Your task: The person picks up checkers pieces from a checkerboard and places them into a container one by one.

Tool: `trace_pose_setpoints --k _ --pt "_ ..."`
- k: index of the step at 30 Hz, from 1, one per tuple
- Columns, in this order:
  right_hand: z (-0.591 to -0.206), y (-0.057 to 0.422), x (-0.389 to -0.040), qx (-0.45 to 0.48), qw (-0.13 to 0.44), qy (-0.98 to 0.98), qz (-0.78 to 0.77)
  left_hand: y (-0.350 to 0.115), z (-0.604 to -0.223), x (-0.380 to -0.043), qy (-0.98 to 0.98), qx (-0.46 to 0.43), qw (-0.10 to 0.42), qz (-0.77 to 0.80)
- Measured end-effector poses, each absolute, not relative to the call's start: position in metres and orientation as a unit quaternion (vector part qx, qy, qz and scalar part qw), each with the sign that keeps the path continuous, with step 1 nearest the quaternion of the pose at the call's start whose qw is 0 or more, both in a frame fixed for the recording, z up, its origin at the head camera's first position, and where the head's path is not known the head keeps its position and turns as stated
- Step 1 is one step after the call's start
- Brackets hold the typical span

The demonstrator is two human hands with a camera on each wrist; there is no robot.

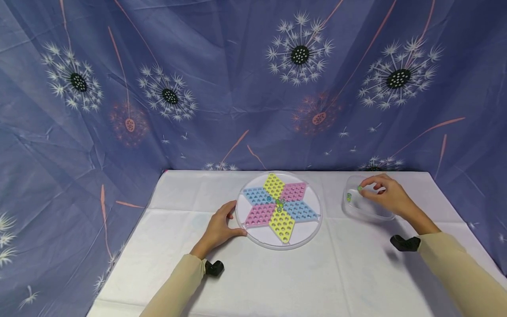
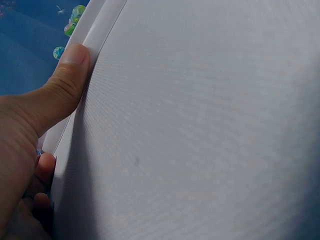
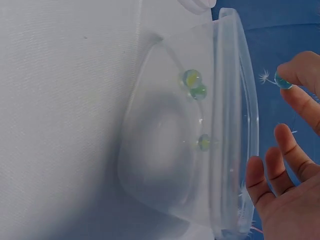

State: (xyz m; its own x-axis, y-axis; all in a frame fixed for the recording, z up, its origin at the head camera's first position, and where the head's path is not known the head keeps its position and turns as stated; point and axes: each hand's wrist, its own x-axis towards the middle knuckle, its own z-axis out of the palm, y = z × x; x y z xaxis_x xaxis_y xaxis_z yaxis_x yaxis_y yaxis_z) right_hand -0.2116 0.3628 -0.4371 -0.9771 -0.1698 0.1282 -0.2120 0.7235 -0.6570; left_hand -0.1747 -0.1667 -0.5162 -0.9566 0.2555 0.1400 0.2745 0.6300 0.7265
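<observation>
A round Chinese checkers board (image 1: 304, 231) with a star of yellow, pink and blue points lies on the table. Several glass marbles (image 1: 279, 204) sit around its centre, and a blue marble (image 1: 269, 199) rests just left of them. My left hand (image 1: 219, 226) holds the board's left rim, its thumb (image 2: 70, 75) along the edge and fingers curled at the side. Over a clear plastic container (image 1: 368, 214), my right hand (image 1: 386, 193) pinches a blue-green marble (image 3: 283, 81) between thumb and index finger. Green and yellow marbles (image 3: 192, 78) lie inside the container.
A white cloth (image 1: 293, 281) covers the table. Behind it hangs a blue curtain (image 1: 229, 88) with dandelion prints. The container stands to the right of the board, with a gap between them.
</observation>
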Motion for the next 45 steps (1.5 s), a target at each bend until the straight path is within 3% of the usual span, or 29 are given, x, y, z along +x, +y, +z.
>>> trace_pose_setpoints --k 10,45 --pt "-0.449 0.361 -0.212 0.108 0.008 -0.936 0.335 -0.167 -0.517 -0.174 -0.903 -0.148 0.009 -0.403" --pt "-0.450 0.360 -0.214 0.115 0.015 -0.938 0.328 -0.166 -0.516 -0.175 -0.901 -0.144 0.012 -0.408"
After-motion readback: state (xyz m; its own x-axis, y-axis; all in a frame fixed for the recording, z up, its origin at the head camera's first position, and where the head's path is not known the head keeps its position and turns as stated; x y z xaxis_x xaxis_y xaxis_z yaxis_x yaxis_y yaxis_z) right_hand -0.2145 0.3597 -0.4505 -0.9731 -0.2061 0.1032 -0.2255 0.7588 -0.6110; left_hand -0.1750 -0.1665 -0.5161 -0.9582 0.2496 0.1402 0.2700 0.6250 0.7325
